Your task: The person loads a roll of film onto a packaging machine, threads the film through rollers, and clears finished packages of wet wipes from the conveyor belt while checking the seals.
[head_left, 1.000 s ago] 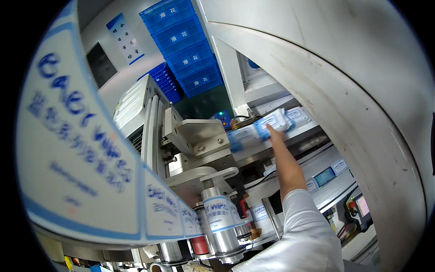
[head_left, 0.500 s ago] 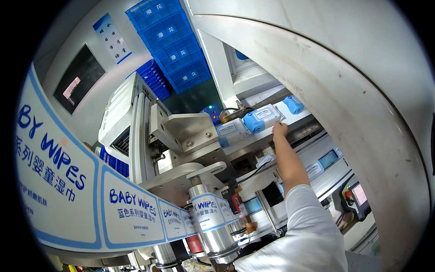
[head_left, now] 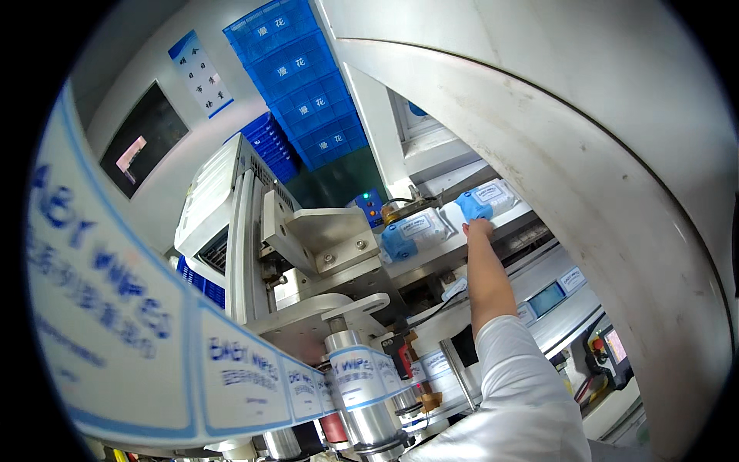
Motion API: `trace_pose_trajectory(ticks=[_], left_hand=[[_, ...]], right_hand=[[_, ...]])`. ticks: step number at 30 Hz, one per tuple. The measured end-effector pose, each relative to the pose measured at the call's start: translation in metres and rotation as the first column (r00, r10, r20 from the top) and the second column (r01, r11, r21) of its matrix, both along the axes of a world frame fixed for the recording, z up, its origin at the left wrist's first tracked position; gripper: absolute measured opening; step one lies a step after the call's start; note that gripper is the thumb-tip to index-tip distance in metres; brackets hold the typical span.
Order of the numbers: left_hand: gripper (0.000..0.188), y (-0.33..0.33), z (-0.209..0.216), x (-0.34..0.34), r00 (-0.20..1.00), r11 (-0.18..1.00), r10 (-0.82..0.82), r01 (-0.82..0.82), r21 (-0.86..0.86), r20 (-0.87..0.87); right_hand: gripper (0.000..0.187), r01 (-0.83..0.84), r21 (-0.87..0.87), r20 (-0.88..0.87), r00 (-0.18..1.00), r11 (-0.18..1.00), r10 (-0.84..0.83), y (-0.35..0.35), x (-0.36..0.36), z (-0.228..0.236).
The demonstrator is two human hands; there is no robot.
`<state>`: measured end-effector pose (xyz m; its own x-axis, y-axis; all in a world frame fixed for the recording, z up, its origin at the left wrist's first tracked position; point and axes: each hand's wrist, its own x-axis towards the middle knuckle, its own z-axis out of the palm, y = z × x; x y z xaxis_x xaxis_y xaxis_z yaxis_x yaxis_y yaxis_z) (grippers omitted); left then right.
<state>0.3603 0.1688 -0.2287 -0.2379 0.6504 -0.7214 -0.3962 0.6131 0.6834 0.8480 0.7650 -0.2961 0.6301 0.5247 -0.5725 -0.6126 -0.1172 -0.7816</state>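
Observation:
My right hand [head_left: 479, 227] reaches out at the end of a bare forearm and a white sleeve. Its fingers are curled against the near edge of a blue-and-white pack of wipes [head_left: 493, 199], by the pack's blue end; the fingertips are partly hidden. A second pack of wipes [head_left: 419, 232] lies flat to the left on the same pale conveyor [head_left: 448, 250], beside a metal bracket [head_left: 327, 231]. Nowhere in the picture does my left hand appear.
A broad strip of printed labels [head_left: 242, 377] curves across the lower left and wraps a metal roller [head_left: 354, 377]. Overhead at right hangs a large white machine cover [head_left: 570, 115]. Blue crates [head_left: 300, 85] are stacked at the back. A control panel [head_left: 608, 354] is at lower right.
The whole view has shifted slightly. Three packs showed on the conveyor before; two show now. My right hand was at a pack's right end and is now by a pack's blue left end.

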Motion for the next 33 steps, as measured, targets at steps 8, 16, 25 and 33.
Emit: trace_pose_trajectory(ticks=[8, 16, 25, 33], left_hand=[[0.016, -0.018, 0.000, -0.028, 0.953, 0.967, -0.180, 0.126, 0.223, 0.244], [0.009, 0.038, 0.105, 0.031, 0.657, 0.413, -0.593, 0.745, 0.524, -0.466], [0.058, 0.026, 0.111, 0.105, 0.750, 0.544, -0.639, 0.286, 0.789, 0.169], [0.067, 0.005, 0.133, 0.057, 0.852, 0.671, -0.497, 0.256, 0.696, 0.165]], right_hand=[[0.017, 0.055, 0.675, -0.243, 0.958, 0.736, 0.151, -0.093, -0.008, 0.065], [0.013, -0.203, 0.620, 0.351, 0.936, 0.758, -0.037, -0.357, -0.130, 0.159], [0.020, -0.603, 0.210, 0.915, 0.398, 0.770, 0.062, -0.641, -0.279, 0.155], [0.031, -0.725, -0.144, 0.942, -0.309, 0.674, -0.131, -0.688, -0.236, 0.255]])
